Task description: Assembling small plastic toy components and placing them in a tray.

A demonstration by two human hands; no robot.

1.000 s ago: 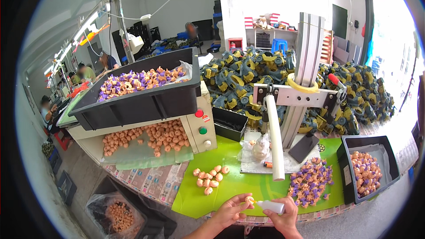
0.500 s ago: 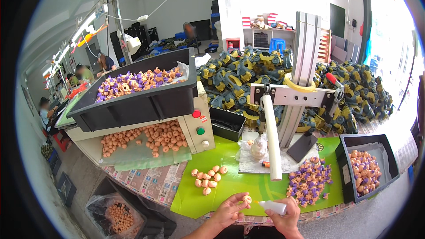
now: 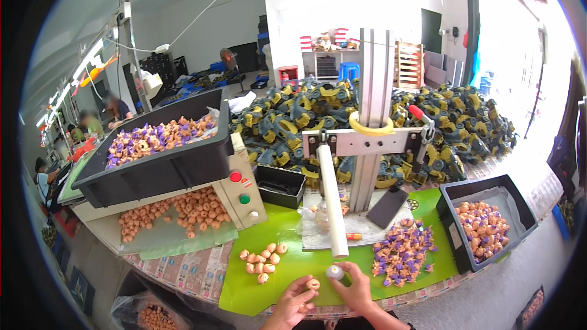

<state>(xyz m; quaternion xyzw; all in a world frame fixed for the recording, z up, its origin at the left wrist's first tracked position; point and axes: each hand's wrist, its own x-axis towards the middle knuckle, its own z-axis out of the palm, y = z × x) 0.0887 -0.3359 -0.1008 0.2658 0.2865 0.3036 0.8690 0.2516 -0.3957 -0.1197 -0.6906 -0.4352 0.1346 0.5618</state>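
Observation:
My left hand (image 3: pixel 292 307) is closed around a small peach-coloured ball-shaped doll head (image 3: pixel 313 284), held between thumb and fingertips. A second peach piece (image 3: pixel 304 308) shows lower in the same hand. In my right hand (image 3: pixel 356 290) is a white squeeze bottle (image 3: pixel 334 272), gripped by its side, its tip now apart from the head. Left of the hands, several loose peach heads (image 3: pixel 262 260) lie on the green mat (image 3: pixel 238 290). A heap of small peach-and-purple figure parts (image 3: pixel 403 253) lies to the right.
Beyond the hands stands a lever press (image 3: pixel 374 91) with a white handle (image 3: pixel 333 208); a dark phone (image 3: pixel 387 206) lies on its base. A black bin (image 3: pixel 449 220) is at right. At left, another black tray (image 3: pixel 177 156) rests on a machine (image 3: pixel 244 177). Yellow-and-grey toy vehicles (image 3: pixel 287 128) are piled behind.
My right hand has tilted the bottle upright and drawn its tip away from the head. My left hand still grips the head. The whole view has shifted.

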